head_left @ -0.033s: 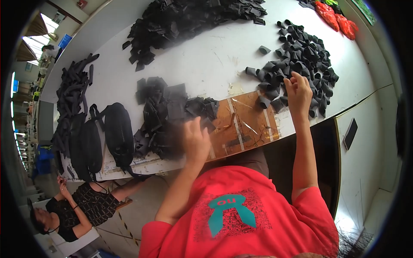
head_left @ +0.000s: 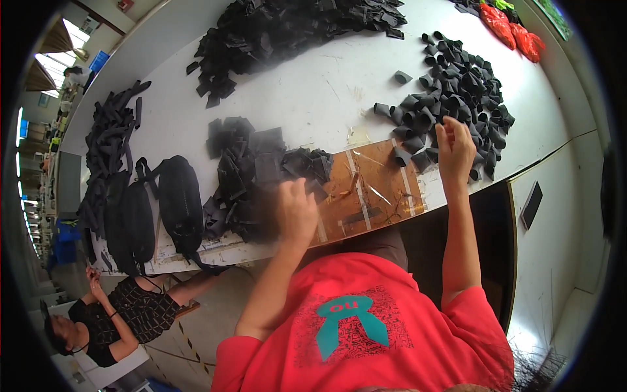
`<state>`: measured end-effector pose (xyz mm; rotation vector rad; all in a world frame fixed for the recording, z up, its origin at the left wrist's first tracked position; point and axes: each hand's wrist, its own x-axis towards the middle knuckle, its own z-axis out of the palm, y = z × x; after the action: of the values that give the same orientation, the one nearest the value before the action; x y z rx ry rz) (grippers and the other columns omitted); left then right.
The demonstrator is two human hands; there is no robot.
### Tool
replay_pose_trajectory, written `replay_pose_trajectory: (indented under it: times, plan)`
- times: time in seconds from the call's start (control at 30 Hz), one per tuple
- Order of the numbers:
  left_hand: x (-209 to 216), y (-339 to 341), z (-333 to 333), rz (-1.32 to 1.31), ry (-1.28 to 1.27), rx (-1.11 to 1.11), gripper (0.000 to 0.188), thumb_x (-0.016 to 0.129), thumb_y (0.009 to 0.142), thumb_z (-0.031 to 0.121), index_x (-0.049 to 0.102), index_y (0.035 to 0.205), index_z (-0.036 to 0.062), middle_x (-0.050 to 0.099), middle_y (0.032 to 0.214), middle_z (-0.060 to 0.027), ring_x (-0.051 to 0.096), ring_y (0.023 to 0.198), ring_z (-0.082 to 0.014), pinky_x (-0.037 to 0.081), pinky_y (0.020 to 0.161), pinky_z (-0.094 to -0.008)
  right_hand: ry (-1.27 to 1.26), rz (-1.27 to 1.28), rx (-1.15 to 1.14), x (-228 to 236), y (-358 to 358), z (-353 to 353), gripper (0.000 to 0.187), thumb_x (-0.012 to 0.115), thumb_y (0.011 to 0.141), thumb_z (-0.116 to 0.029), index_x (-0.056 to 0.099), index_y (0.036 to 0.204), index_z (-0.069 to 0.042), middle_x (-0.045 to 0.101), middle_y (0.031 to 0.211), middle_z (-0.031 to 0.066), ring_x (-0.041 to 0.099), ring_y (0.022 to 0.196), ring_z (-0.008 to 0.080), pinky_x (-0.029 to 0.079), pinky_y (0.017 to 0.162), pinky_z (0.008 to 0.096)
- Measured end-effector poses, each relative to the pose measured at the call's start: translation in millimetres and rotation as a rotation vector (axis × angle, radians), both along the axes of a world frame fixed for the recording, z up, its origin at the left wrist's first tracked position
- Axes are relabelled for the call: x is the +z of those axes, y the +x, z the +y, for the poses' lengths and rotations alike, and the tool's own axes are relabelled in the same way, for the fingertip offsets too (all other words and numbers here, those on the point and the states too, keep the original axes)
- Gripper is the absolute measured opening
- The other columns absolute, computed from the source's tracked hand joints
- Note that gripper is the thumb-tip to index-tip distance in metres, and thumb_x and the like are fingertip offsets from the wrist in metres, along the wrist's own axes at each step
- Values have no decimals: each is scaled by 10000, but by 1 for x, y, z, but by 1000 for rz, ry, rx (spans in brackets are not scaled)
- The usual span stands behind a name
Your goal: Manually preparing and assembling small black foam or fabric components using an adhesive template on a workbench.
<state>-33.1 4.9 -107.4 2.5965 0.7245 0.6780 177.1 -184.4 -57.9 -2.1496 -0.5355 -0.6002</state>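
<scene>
My left hand [head_left: 297, 212] is over the near edge of a heap of flat black fabric pieces [head_left: 268, 163]. Its fingers are stretched out and a little apart, with the tips beside the pieces and partly blurred; I see nothing held. Farther right, my right hand [head_left: 455, 153] hovers at the near side of a pile of black fabric loops [head_left: 480, 98]. Its fingers are bent, with a gap between thumb and forefinger, and no piece shows in them. Between my hands lies a brown board [head_left: 372, 186] with tape strips and scraps on it.
A large heap of black pieces [head_left: 274, 39] covers the far side of the white table [head_left: 313, 85]. Black strips [head_left: 111, 137] and black pouches [head_left: 181, 202] lie left. Red plastic bags [head_left: 513, 32] are far right. A person [head_left: 98, 313] sits at lower left.
My right hand has shifted slightly toward me, away from the loops. My left hand has hardly moved.
</scene>
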Motion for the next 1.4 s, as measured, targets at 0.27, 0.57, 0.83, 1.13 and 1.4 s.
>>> replay_pose_trajectory:
  times: [0.27, 0.57, 0.83, 1.13, 1.4]
  plan:
    - [4, -10, 4, -171, -389, -84, 94, 619, 740, -1, 531, 774, 5, 518, 691, -29, 510, 542, -104, 409, 486, -246, 53, 907, 604, -15, -133, 26, 200, 595, 823, -140, 601, 945, 18, 604, 786, 58, 540, 710, 88, 444, 619, 234]
    - [50, -24, -25, -349, -2096, -202, 150, 526, 826, 149, 530, 917, 30, 571, 687, -51, 448, 482, -85, 308, 402, -170, 947, 1694, 792, -18, -139, 38, 163, 577, 840, -158, 559, 918, -16, 598, 781, 30, 569, 757, 112, 470, 721, 285]
    - [46, -18, -25, -187, -1947, -202, 65, 578, 797, 79, 561, 833, 28, 575, 629, -34, 461, 449, -67, 336, 406, -161, 1017, 1802, 844, -15, -139, 32, 120, 572, 835, -125, 570, 886, -16, 627, 793, 83, 601, 719, 153, 483, 708, 286]
    - [50, -20, -29, -226, -1753, -145, 77, 599, 791, 95, 581, 821, 26, 578, 632, -10, 462, 459, -41, 330, 413, -149, 920, 1773, 820, -18, -140, 32, 118, 586, 829, -128, 570, 888, -28, 616, 824, 53, 587, 729, 122, 479, 694, 264]
    - [40, -26, -27, -240, -1803, -138, 79, 595, 813, 77, 586, 845, 5, 592, 641, -34, 507, 472, -62, 385, 430, -161, 889, 1769, 794, -15, -140, 35, 148, 609, 816, -134, 562, 896, -19, 613, 805, 44, 586, 711, 121, 478, 673, 263]
